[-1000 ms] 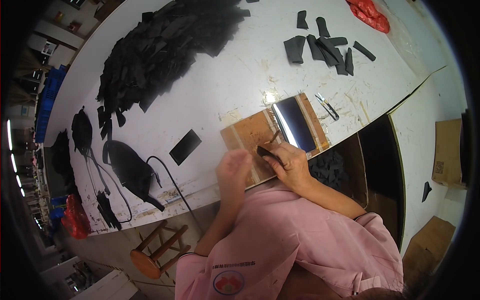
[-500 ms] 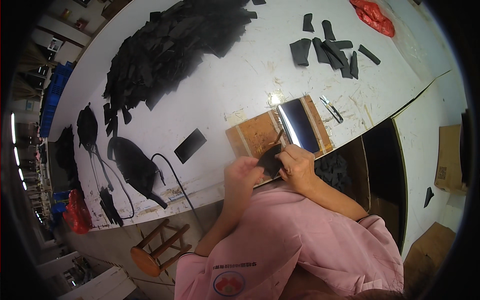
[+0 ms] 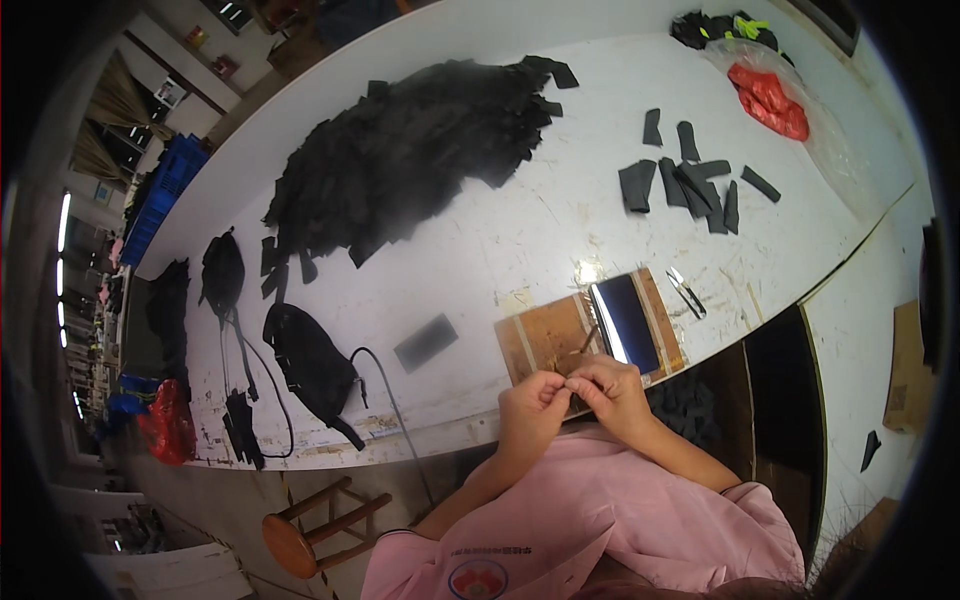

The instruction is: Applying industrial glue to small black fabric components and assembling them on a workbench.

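Note:
Both hands meet at the table's near edge, in front of a wooden board. My left hand is closed in a pinch, its fingertips touching those of my right hand, which pinches too. Between and below them shows a little of a black fabric piece; the fingers hide most of it. A thin brown stick pokes up from the board just beyond the fingers. A shiny dark plate lies on the board's right part. Thread snips rest to the right of the board.
A large heap of black fabric pieces covers the far left. A single black rectangle lies left of the board, near black bags. Several folded dark pieces and a red plastic bag are far right. A wooden stool stands below left.
The head view has shifted, so the table sits lower and further right. My hands have come together, fingertips touching, and the black fabric piece that showed plainly between them is now mostly hidden.

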